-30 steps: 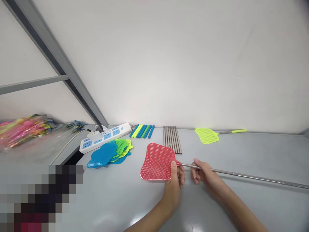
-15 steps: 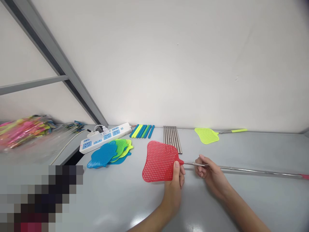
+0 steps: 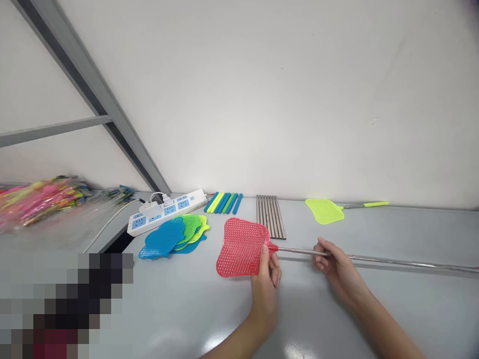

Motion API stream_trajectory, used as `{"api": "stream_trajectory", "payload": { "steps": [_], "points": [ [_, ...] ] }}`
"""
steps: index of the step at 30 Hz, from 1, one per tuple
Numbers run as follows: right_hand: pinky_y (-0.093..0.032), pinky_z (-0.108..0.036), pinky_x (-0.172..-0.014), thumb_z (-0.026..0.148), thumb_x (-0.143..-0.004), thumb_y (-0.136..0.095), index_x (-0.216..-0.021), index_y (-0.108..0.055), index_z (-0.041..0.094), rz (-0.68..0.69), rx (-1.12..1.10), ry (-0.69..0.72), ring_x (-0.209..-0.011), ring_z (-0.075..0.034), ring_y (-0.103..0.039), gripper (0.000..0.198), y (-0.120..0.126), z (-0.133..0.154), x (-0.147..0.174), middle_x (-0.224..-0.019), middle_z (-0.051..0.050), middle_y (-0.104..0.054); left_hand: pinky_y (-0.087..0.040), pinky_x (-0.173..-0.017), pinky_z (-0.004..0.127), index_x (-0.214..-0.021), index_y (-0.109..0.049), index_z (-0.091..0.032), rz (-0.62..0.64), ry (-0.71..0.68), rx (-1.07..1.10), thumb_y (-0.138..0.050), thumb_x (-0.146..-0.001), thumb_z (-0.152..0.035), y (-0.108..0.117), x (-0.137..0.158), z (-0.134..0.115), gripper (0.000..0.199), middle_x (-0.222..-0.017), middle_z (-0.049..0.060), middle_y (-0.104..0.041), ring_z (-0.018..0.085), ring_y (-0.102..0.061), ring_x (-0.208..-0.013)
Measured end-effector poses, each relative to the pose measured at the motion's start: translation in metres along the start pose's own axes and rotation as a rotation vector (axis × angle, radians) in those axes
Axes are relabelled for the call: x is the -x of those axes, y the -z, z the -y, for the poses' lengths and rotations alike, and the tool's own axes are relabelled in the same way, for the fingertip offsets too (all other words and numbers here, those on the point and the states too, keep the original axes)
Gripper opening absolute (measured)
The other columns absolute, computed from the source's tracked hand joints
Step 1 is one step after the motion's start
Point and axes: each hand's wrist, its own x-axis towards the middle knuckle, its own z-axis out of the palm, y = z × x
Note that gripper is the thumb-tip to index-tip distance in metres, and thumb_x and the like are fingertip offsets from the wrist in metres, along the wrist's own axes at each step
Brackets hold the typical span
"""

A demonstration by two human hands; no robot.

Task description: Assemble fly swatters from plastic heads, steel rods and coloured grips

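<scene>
A red fly swatter (image 3: 239,247) with a perforated head and a long, extended metal rod lies across both hands above the table. My left hand (image 3: 266,279) grips the base of its head, thumb on top near the neck and fingers underneath. Farther right, my right hand (image 3: 335,262) is closed around the thin rod, thumb and fingers pinching it. The rod's handle end runs to the right edge of the view, where only a bit of red shows. Behind the red head lies a row of metal rods (image 3: 271,217).
A finished-looking yellow fly swatter (image 3: 325,211) lies by the wall. Blue, green and yellow swatter heads (image 3: 164,239) are piled at left, beside a white power strip (image 3: 149,219). Several coloured handles (image 3: 223,203) lie in a row. Plastic-wrapped items (image 3: 41,202) sit at far left.
My right hand has slid right along the rod, away from the head. The red head and my left hand have shifted slightly left, and the handle has nearly left the view.
</scene>
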Motion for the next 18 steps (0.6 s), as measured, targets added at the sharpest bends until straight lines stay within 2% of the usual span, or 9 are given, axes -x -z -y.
{"api": "stream_trajectory", "payload": {
  "steps": [7, 18],
  "points": [
    [-0.028, -0.025, -0.049, 0.04, -0.075, -0.051, -0.049, -0.046, 0.017, -0.028, 0.089, -0.025, -0.048, -0.011, -0.03, 0.035, 0.0014, -0.0033, -0.0029, -0.048, 0.003, -0.034, -0.022, -0.042, 0.019, -0.053, -0.039, -0.016, -0.001, -0.041, -0.025, -0.042, -0.077, -0.048, 0.0016, -0.0037, 0.0029, 0.04, -0.042, -0.006, -0.027, 0.006, -0.024, -0.04],
    [-0.028, -0.025, -0.049, 0.044, -0.078, -0.045, -0.052, -0.049, 0.017, 0.048, 0.156, -0.05, -0.049, -0.011, -0.031, 0.037, 0.0005, -0.0041, -0.002, -0.05, 0.002, -0.034, -0.022, -0.041, 0.02, -0.057, -0.041, -0.017, 0.035, -0.12, -0.077, -0.039, -0.079, -0.047, 0.0022, -0.0036, 0.0025, 0.037, -0.045, -0.006, -0.027, 0.006, -0.026, -0.04]
  ]
}}
